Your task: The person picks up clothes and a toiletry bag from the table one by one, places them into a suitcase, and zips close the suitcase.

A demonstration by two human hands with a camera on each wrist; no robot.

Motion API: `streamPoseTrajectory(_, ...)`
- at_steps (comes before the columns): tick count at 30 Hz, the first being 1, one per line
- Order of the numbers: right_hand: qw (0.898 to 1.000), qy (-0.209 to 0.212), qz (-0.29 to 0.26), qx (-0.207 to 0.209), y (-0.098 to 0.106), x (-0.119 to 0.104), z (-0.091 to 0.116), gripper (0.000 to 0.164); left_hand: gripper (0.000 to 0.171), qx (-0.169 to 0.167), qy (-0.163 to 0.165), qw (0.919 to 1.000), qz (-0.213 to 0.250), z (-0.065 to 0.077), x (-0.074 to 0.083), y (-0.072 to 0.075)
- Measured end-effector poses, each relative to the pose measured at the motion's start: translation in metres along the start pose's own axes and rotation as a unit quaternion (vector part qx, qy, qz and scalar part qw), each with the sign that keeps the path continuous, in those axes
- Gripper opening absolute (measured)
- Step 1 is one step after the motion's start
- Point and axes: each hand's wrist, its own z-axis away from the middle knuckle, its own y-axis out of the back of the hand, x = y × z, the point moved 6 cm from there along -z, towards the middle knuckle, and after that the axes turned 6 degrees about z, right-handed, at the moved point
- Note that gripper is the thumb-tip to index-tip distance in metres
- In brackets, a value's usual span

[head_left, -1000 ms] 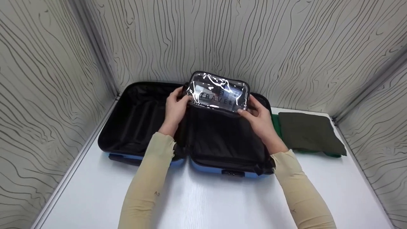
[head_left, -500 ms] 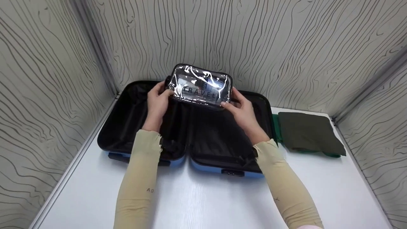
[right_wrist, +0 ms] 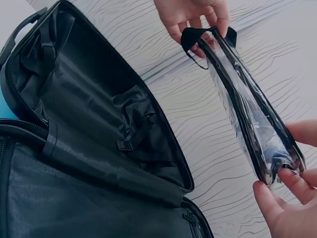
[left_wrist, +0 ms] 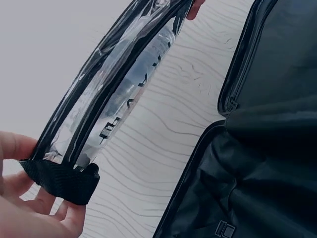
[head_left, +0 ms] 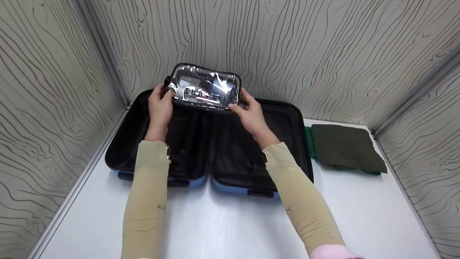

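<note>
A clear toiletry bag [head_left: 203, 86] with black edging and dark TRAVEL lettering is held up between both hands, over the far edge of an open suitcase [head_left: 248, 151]. My left hand [head_left: 160, 109] grips its left end, where a black fabric strap [left_wrist: 64, 181] shows in the left wrist view. At the other end my right hand [head_left: 251, 117] holds the lower corner, thumb in front and fingers behind. Pale items show through the plastic. Below the hands lie the suitcase's two black-lined halves, with a buckle strap [right_wrist: 126, 144] inside the left one.
To the right of the suitcase lies a folded dark olive cloth [head_left: 346, 147] on a green one [head_left: 309, 142]. Everything stands on a white table [head_left: 215, 223]. Wood-patterned walls [head_left: 280, 46] rise behind and at both sides.
Both hands have carried the toiletry bag leftward and a little upward, from above the middle of the suitcase toward its left half. The grips look the same.
</note>
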Motion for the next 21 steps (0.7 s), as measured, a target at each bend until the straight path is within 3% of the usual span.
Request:
streamPoseTrajectory(6,0.999,-0.018,-0.036,-0.016,-0.017,0.004,-0.005,0.070,0.051,0.017,0.011,0.9997,0.016,-0.001,-0.007,0.012)
streamPoseTrajectory(12,0.994,-0.061,-0.087,-0.031,-0.035,0.021,-0.002,0.069,0.056,0.027,0.019,0.9994,-0.006,-0.001,-0.020,0.025)
streamPoseTrajectory(18,0.982,-0.091,-0.148,-0.068,-0.056,0.035,0.004,0.075,0.062,0.055,0.051,0.9972,0.005,-0.001,-0.037,0.036)
streamPoseTrajectory(21,0.981,-0.094,-0.154,-0.076,-0.061,0.042,0.005,0.076,0.060,0.068,0.064,0.9956,0.001,-0.001,-0.045,0.039)
